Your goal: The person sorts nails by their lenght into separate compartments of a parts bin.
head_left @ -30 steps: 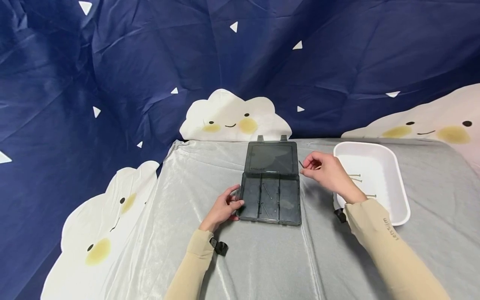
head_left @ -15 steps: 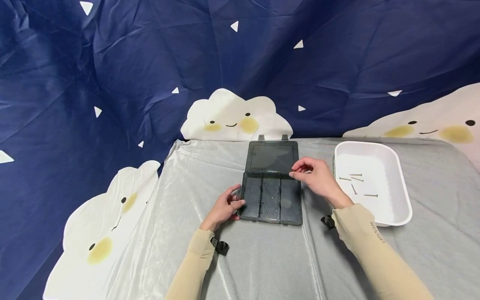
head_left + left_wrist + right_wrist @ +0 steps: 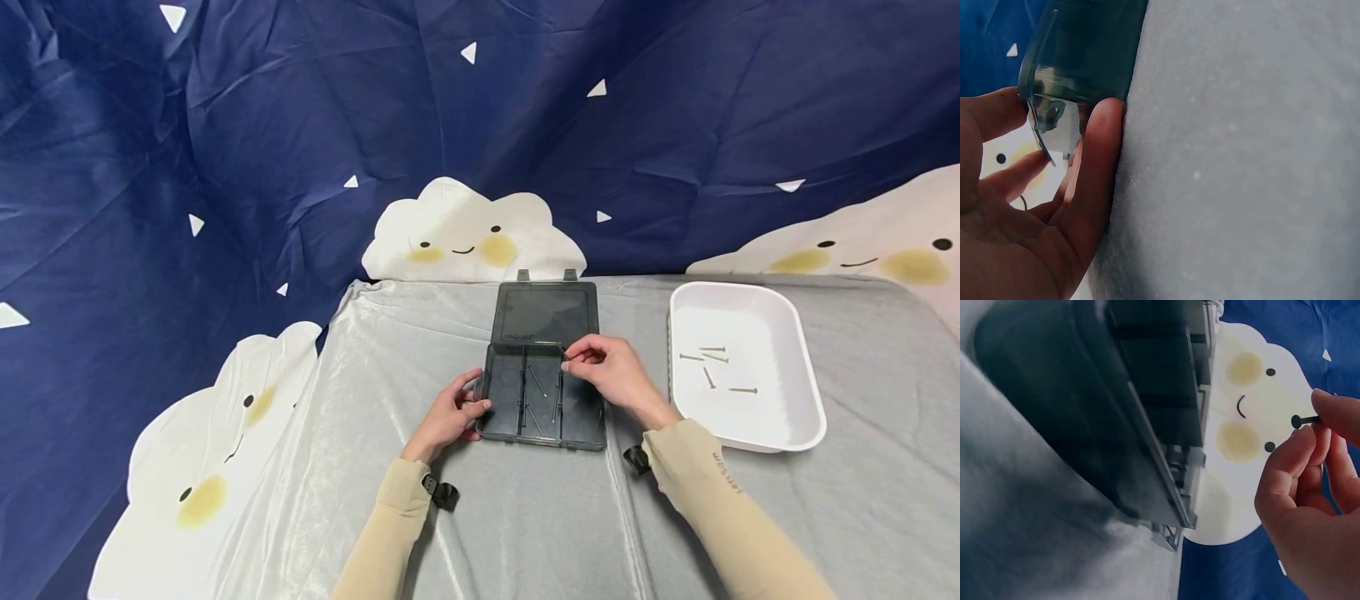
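Note:
A dark see-through plastic case (image 3: 501,392) lies on the cloth with its lid (image 3: 546,310) swung back. Thin dividers split it into three main columns, and several nails (image 3: 535,421) lie in the middle one. At the case's left side, my left hand (image 3: 447,417) grips the wall between thumb and fingers; the left wrist view shows them round its edge. Between thumb and fingertips my right hand (image 3: 611,371) pinches a nail (image 3: 1307,420), its flat head sticking out. That hand is over the case's right rear part, fingertips by the right divider.
To the right stands a white plastic tray (image 3: 806,392) with several nails (image 3: 742,390) spread on its bottom. Grey velvety cloth (image 3: 540,525) covers the table. Behind it hangs a dark blue curtain (image 3: 300,100) printed with clouds and triangles.
My right hand has moved left from beside the case to over it, still pinching the nail, and the tray's nails have come into full view. My left hand has stayed put.

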Demonstrator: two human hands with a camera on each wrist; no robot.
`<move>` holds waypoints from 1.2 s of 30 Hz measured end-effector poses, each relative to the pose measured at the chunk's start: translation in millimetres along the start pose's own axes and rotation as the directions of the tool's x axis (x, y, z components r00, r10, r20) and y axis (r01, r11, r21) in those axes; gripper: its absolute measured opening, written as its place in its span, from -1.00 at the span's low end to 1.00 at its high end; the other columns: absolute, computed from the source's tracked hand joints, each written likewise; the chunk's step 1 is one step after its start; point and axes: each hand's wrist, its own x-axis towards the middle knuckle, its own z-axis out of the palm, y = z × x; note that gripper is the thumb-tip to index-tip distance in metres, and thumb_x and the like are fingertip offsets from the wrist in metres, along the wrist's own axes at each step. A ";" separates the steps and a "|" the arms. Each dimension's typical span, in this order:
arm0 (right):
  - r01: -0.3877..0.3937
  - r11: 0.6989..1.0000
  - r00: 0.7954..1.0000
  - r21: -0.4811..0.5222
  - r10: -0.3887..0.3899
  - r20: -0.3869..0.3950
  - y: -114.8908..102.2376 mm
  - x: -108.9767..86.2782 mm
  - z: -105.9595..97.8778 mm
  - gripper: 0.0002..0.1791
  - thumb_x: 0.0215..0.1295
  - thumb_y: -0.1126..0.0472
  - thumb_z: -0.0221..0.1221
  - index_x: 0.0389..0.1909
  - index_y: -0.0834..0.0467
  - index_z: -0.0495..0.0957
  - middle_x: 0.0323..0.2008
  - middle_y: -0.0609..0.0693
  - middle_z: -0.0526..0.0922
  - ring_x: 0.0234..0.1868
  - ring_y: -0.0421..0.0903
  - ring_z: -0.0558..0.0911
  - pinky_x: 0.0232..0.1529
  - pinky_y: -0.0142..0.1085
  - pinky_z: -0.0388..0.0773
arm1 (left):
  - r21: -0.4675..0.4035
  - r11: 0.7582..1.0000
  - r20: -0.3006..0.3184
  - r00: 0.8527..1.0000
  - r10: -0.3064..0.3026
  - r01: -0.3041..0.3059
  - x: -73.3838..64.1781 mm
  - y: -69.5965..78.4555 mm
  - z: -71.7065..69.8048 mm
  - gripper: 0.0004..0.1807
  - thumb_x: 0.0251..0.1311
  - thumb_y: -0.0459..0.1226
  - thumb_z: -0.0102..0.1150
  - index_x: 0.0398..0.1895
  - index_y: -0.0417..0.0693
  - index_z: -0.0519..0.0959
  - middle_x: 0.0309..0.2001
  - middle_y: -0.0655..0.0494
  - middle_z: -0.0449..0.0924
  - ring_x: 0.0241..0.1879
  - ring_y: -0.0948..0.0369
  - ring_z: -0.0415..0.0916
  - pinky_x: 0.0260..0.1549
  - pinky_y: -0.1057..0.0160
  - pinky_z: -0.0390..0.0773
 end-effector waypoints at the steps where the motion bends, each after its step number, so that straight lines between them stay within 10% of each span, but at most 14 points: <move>1: -0.010 1.000 1.000 0.013 0.010 0.005 0.9 -0.2 1.8 -0.82 0.12 0.32 0.32 -0.26 0.33 0.63 -0.40 0.09 0.66 -0.45 -0.31 0.54 -0.43 -0.53 0.54 | -0.002 1.000 0.000 1.000 0.002 -0.002 -0.4 -0.3 0.0 -0.30 0.23 -0.32 0.24 0.43 0.17 0.25 -0.18 0.03 0.46 -0.42 0.23 0.44 -0.60 0.16 0.74; 36: -0.161 0.987 0.987 -0.007 0.161 -0.010 19.6 1.4 21.6 -0.75 0.13 0.29 0.29 -0.20 0.34 0.60 -0.36 0.18 0.74 -0.50 -0.17 0.68 -0.36 -0.26 0.72 | -0.013 1.000 0.039 0.999 0.005 -0.005 -16.4 28.2 -1.1 -0.28 0.24 -0.39 0.19 0.46 -0.04 0.19 -0.15 -0.07 0.47 -0.39 0.16 0.46 -0.50 0.02 0.76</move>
